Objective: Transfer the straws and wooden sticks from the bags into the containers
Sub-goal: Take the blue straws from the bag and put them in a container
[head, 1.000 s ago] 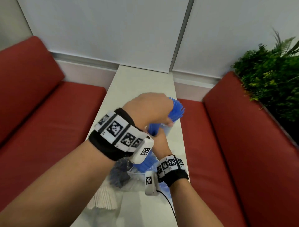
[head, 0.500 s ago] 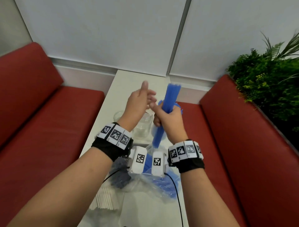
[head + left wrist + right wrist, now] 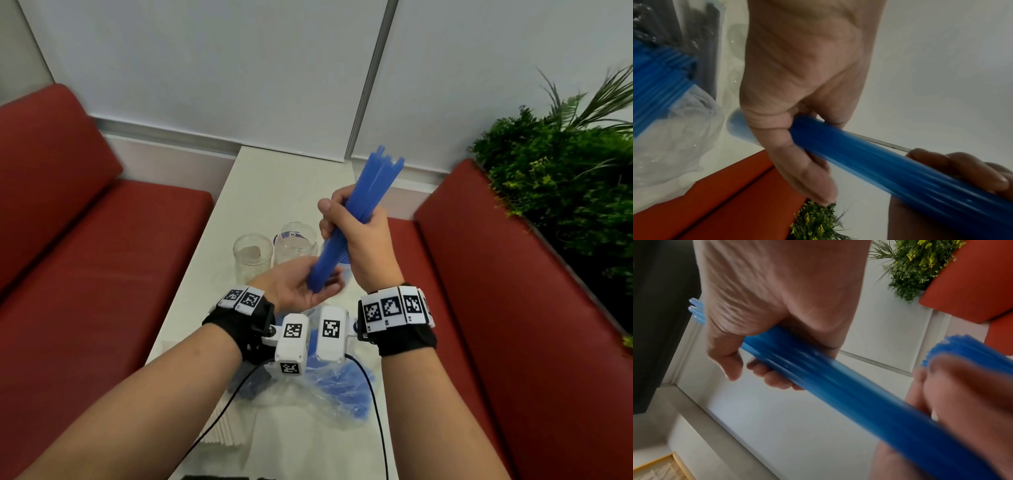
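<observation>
A long table sits between two benches, the left bench and the right bench. A plant stands behind the right bench. Two jars stand side by side on the table. The right hand holds a bunch of straws up above the jars, tilted. The left hand is under it, at the low end of the bunch. Nearer the person, a bag of straws lies on the table. A pack of sticks lies to its left.
</observation>
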{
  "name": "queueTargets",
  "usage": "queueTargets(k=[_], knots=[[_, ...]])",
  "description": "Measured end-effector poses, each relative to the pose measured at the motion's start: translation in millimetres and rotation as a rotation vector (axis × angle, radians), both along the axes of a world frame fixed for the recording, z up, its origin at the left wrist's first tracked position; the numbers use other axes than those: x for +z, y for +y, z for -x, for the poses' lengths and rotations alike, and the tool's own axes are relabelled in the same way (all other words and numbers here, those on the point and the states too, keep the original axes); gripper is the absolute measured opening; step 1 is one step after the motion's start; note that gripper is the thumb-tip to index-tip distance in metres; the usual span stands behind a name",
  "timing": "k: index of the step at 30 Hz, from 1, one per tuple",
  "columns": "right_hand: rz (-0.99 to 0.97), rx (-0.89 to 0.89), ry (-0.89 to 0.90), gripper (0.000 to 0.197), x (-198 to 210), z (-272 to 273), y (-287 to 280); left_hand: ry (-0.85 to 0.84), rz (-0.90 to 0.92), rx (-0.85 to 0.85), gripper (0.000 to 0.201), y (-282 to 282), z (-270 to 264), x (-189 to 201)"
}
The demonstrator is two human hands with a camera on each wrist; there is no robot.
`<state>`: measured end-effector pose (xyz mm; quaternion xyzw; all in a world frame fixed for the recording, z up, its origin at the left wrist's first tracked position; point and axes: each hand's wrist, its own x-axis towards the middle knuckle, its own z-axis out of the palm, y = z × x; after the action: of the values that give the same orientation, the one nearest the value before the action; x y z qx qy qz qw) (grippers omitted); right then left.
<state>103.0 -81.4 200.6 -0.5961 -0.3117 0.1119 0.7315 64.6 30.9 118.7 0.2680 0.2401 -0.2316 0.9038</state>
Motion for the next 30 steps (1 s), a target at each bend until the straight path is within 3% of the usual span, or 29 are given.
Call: queueTargets(k=[5, 12, 15, 19, 23, 27, 30], knots=[[0.142, 0.022, -0.023, 0.026, -7.6, -13.3, -7.0, 0.05, -0.052, -0.001, 0.019, 3.5, -4.9, -22.2], [0.698, 0.176, -0.033, 0.021, 3.6, -63.0, -35.5, 0.084, -0.222, 0.137, 0.022, 13.1, -11.7, -59.6], [0.727, 0.214, 0.048, 0.018, -1.1, -79.7, -37.5, 0.055, -0.273, 0.191, 0.019, 13.0, -18.6, -69.7], [0.706, 0.119, 0.094, 0.013, -15.6, -105.4, -35.5, 0.122, -0.369, 0.279, 0.022, 11.5, -31.1, -84.2], [0.771, 0.049, 0.093, 0.011, -25.9, -137.0, -35.4, 0.085, -0.786, -0.008, 0.018, 13.6, -33.5, -110.4], [0.797, -0.065, 0.108, 0.011, -34.4, -167.4, -27.5, -0.286, -1.363, -0.423, 0.019, 4.7, -39.2, -129.2], [0.764, -0.116, 0.095, 0.004, -38.0, -184.3, -21.2, -0.507, -1.609, -0.801, 0.024, -6.2, -42.0, -135.6]])
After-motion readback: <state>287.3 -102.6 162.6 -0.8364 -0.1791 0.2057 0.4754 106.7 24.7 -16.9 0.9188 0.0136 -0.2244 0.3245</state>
